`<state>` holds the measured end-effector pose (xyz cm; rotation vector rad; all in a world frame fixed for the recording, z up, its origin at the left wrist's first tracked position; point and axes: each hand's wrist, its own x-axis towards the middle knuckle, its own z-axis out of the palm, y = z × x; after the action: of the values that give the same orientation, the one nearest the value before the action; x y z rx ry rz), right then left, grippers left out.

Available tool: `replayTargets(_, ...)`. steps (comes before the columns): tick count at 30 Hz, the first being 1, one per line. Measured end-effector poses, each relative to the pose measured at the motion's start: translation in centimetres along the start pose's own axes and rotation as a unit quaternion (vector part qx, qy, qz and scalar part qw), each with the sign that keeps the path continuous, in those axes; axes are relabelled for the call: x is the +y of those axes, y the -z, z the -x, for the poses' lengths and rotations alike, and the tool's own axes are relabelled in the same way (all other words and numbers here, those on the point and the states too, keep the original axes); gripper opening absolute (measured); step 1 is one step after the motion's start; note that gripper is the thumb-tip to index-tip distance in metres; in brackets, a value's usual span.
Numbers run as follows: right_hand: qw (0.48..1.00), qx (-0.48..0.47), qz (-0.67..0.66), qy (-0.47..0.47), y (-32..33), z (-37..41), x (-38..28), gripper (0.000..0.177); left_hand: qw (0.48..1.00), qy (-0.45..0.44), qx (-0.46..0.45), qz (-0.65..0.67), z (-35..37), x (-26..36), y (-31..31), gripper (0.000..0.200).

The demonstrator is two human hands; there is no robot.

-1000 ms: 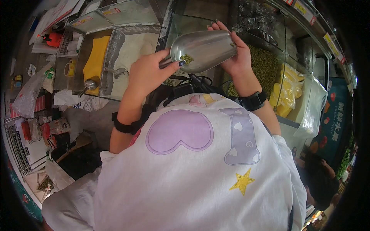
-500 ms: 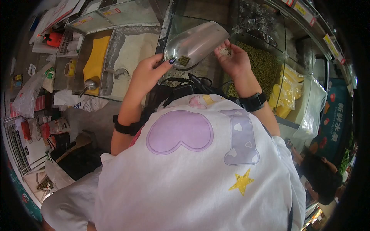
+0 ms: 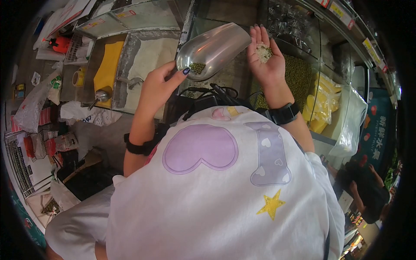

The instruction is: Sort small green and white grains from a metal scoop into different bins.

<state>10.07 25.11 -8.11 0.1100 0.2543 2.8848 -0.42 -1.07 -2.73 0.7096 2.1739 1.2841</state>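
My left hand point(image 3: 162, 86) grips a clear plastic scoop point(image 3: 216, 47) at its rounded end, thumb on top. A small heap of green mung beans point(image 3: 198, 68) lies inside the scoop near that thumb. Palm up, my right hand point(image 3: 271, 65) is held flat with its fingers stretched out beside the scoop's open mouth. On that palm rests a little pile of pale grains point(image 3: 263, 53) with some green beans among them. Below the right hand, a bin of mung beans point(image 3: 294, 71) is partly hidden by the wrist and hand.
Left of the scoop are bins of white powder point(image 3: 154, 54) and yellow grain point(image 3: 108, 65), each with a metal scoop. Yellow packets point(image 3: 323, 99) and dark wrapped packets point(image 3: 290, 26) fill bins at right. A person in black point(image 3: 366, 190) is at far right.
My right hand has risen and opened flatter, showing more of the grains. The scoop has shifted slightly left and up with my left hand. The person at far right has moved.
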Motion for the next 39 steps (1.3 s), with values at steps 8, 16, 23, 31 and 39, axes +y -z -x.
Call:
replayTargets(8, 0.997, -0.049, 0.056, -0.011, 0.3, -0.5, -0.2, 0.048, 0.994, -0.036, -0.011, -0.099, 0.0, 1.5, -0.2, 0.031)
replayTargets(16, 0.996, -0.047, 0.066, -0.03, -0.8, -0.4, 1.1, 0.049, 0.974, -0.031, 0.0, -0.222, -0.5, 3.8, -0.6, 0.038)
replayTargets(23, 0.996, -0.045, 0.078, -0.027, -0.6, -0.5, 0.9, 0.05, 0.967, -0.027, 0.009, -0.252, -0.5, 4.0, -0.8, 0.039)
replayTargets(31, 0.994, -0.024, 0.101, -0.024, -0.8, -0.4, 1.0, 0.05, 0.963, -0.025, 0.006, -0.267, -0.6, 4.0, -0.9, 0.039)
replayTargets(39, 0.988, 0.027, 0.149, 0.003, -1.7, -0.3, 1.8, 0.05, 0.964, -0.033, 0.015, -0.264, -0.6, 3.8, -1.0, 0.041)
